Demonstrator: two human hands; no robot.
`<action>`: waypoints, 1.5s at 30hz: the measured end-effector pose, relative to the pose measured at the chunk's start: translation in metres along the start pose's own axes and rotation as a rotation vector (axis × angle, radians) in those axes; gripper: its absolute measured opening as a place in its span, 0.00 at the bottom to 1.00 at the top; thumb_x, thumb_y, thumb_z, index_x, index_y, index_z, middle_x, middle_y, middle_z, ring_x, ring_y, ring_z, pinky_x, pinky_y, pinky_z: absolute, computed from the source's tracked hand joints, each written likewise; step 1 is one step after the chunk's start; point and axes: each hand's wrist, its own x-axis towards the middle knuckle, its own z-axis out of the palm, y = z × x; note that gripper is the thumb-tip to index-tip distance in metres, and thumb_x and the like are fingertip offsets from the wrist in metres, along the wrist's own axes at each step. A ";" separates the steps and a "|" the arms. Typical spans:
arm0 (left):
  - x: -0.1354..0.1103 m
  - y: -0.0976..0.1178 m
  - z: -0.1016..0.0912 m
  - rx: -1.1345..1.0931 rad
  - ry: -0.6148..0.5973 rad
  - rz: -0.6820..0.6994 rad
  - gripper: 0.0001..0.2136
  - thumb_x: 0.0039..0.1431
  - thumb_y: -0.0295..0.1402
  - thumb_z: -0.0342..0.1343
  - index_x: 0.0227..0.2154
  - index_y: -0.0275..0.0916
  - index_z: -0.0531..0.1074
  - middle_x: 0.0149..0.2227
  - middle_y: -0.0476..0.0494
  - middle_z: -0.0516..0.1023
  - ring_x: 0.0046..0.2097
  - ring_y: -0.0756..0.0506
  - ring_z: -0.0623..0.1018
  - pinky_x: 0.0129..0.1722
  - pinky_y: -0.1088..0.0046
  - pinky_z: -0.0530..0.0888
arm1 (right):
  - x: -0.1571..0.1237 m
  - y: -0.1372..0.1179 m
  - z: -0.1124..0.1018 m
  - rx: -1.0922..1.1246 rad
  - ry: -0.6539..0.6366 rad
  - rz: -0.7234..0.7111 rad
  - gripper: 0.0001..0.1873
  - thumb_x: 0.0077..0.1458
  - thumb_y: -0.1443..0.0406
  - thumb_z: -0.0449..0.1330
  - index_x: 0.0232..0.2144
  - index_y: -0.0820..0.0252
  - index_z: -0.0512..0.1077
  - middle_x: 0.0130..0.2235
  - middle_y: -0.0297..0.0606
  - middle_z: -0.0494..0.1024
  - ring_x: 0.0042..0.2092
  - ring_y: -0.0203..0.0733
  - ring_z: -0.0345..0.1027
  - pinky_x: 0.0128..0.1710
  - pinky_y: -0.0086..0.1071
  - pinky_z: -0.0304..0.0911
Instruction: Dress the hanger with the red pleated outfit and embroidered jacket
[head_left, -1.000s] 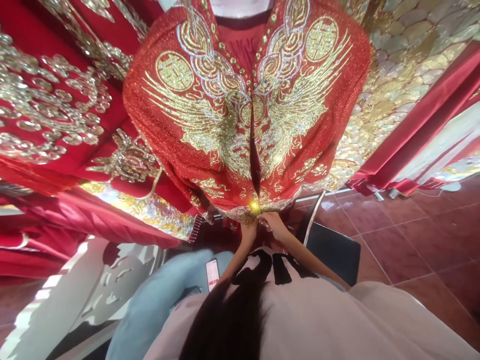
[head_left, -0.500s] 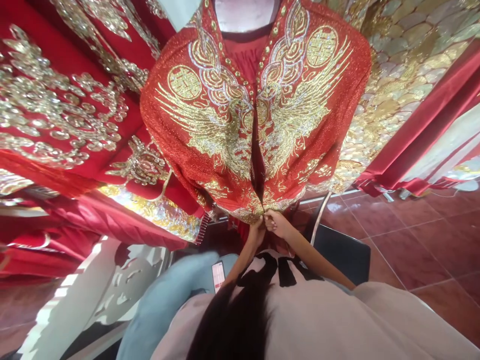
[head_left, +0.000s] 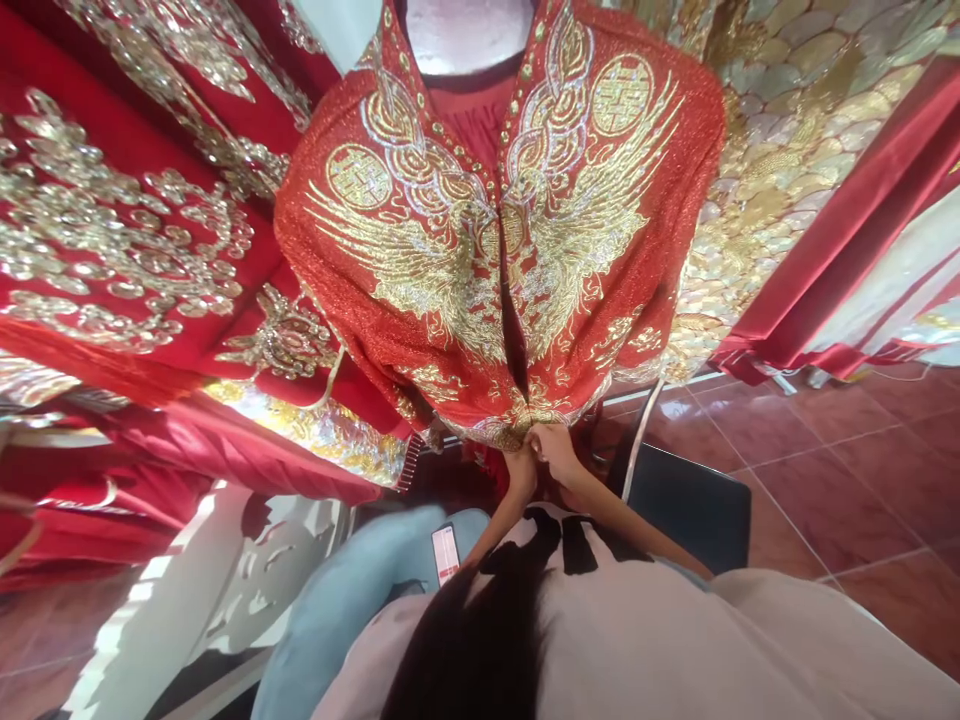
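Observation:
A red glittery jacket (head_left: 420,325) with gold bird embroidery hangs on a white mannequin (head_left: 469,38) in front of me. Its front edges meet at the collar and at the hem, with a narrow gap between them lower down. At the bottom of that gap, my right hand (head_left: 551,450) is closed, pinching the hem at the front edge. Close beside it, my left hand (head_left: 520,468) grips the hem from below, its fingertips partly hidden behind the cloth. The small part between the fingers cannot be made out.
A red garment with crystal beading (head_left: 112,230) stands at left, and a gold sequined garment (head_left: 795,170) at right. A dark seat (head_left: 686,505) is on the tiled floor (head_left: 825,450). A phone (head_left: 445,553) rests by my leg. White carved panel (head_left: 247,570) stands lower left.
My left hand has shifted slightly right and further under the hem, nearer my right hand. The jacket front has been drawn a little, and its gap looks narrower.

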 end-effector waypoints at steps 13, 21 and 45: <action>0.017 -0.009 -0.003 -0.024 -0.021 -0.003 0.15 0.36 0.34 0.66 0.27 0.38 0.67 0.26 0.52 0.71 0.28 0.51 0.70 0.34 0.73 0.69 | 0.001 -0.046 0.018 0.072 -0.094 0.065 0.07 0.37 0.70 0.53 0.12 0.62 0.64 0.11 0.26 0.55 0.14 0.24 0.40 0.14 0.23 0.35; 0.036 -0.010 0.008 -0.077 0.003 0.029 0.22 0.37 0.35 0.69 0.38 0.39 0.69 0.41 0.43 0.77 0.46 0.44 0.75 0.49 0.67 0.70 | -0.012 -0.132 0.051 0.107 -0.187 -0.178 0.09 0.44 0.70 0.53 0.15 0.62 0.63 0.11 0.23 0.52 0.14 0.23 0.41 0.14 0.22 0.37; 0.029 0.081 -0.012 0.430 -0.284 -0.212 0.21 0.24 0.38 0.75 0.16 0.38 0.67 0.21 0.43 0.74 0.33 0.37 0.78 0.38 0.58 0.74 | -0.021 -0.315 -0.015 -0.416 0.164 -1.250 0.09 0.55 0.64 0.55 0.29 0.63 0.73 0.24 0.34 0.70 0.25 0.30 0.62 0.28 0.27 0.61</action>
